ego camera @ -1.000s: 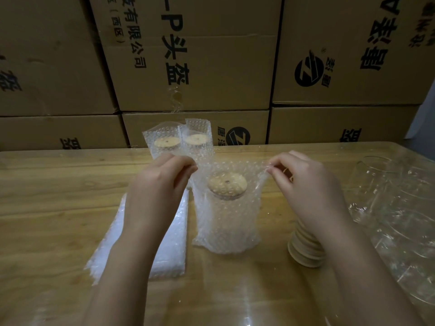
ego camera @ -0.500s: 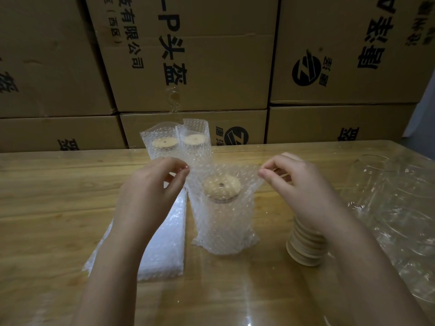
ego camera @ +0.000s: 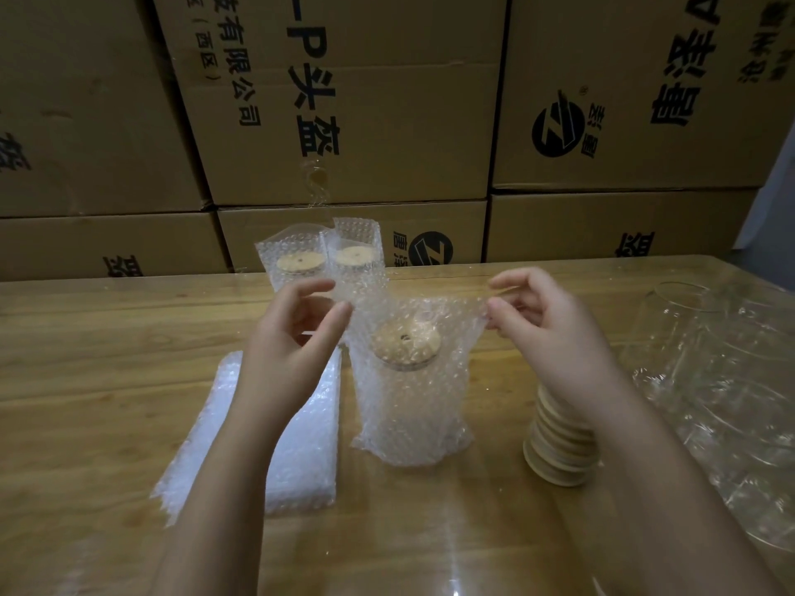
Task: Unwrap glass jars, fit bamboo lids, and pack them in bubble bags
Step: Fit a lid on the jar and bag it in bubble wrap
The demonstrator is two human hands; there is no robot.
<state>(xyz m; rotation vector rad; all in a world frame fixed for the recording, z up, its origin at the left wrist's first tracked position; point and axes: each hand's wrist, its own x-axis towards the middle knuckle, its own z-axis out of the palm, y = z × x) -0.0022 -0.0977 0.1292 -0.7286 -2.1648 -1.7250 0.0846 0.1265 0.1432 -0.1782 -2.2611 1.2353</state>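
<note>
Let go of the clear bubble-wrap bag (ego camera: 413, 406) with the left hand (ego camera: 297, 337), now with spread fingers holding nothing. Cannot tell whether still pinching its top right corner with the right hand (ego camera: 555, 337). Stands upright mid-counter (ego camera: 86, 359), holding the bamboo-lidded glass jar (ego camera: 404, 342). Probably packed, ready to join 2 bagged jars (ego camera: 297, 262) near the back edge.

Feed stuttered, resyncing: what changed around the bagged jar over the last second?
The left grip opened, spreading wide, and seems to have let go of the left top corner of the bubble bag. The right grip still pinches the right corner. The bag, the lid stack and the two packed jars stayed put.
</note>
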